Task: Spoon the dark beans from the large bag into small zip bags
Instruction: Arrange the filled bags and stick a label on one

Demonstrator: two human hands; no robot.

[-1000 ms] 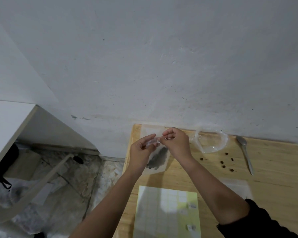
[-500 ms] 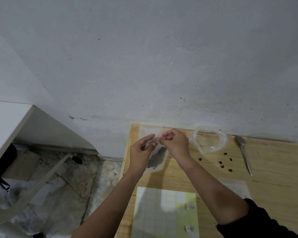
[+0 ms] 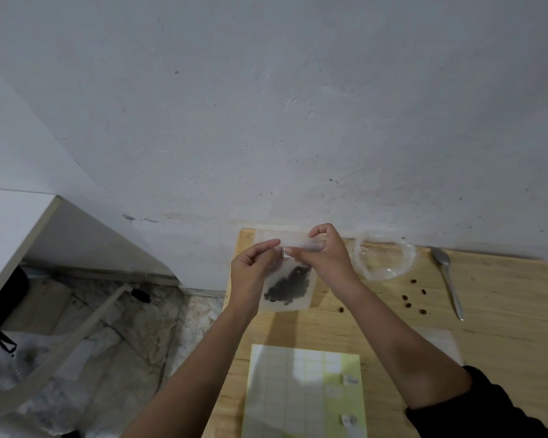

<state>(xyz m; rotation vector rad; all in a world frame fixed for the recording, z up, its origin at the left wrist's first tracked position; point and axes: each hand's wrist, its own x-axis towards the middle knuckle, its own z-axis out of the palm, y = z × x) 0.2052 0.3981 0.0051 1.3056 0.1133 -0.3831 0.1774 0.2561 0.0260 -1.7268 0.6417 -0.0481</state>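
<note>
The small zip bag (image 3: pixel 290 284), holding a dark clump of beans (image 3: pixel 288 286) in its lower half, hangs above the far left corner of the wooden table (image 3: pixel 503 314), gripped by both hands along its top strip. The left hand (image 3: pixel 252 273) pinches the strip's left end between thumb and fingers; the right hand (image 3: pixel 325 256) is closed on the strip just beside it, the 2 sets of fingertips almost touching.

The table is pale raw wood, pushed against a scuffed grey-white wall (image 3: pixel 266 105). Near that wall, right of the hands, lies a crumpled clear large bag (image 3: pixel 383 259), looking nearly empty. A metal spoon (image 3: pixel 448 276) rests further right, bowl toward the wall. Between bag and spoon about 6 loose beans (image 3: pixel 423 291) are scattered on the wood. A yellow-green gridded sheet (image 3: pixel 301 393) lies at the near edge, between the forearms, and a flat clear empty bag (image 3: pixel 443 341) lies on the table right of the right forearm.

Left of the table the floor (image 3: pixel 133 339) is rough mottled stone, with a white slanted panel (image 3: pixel 19 216) above it.
</note>
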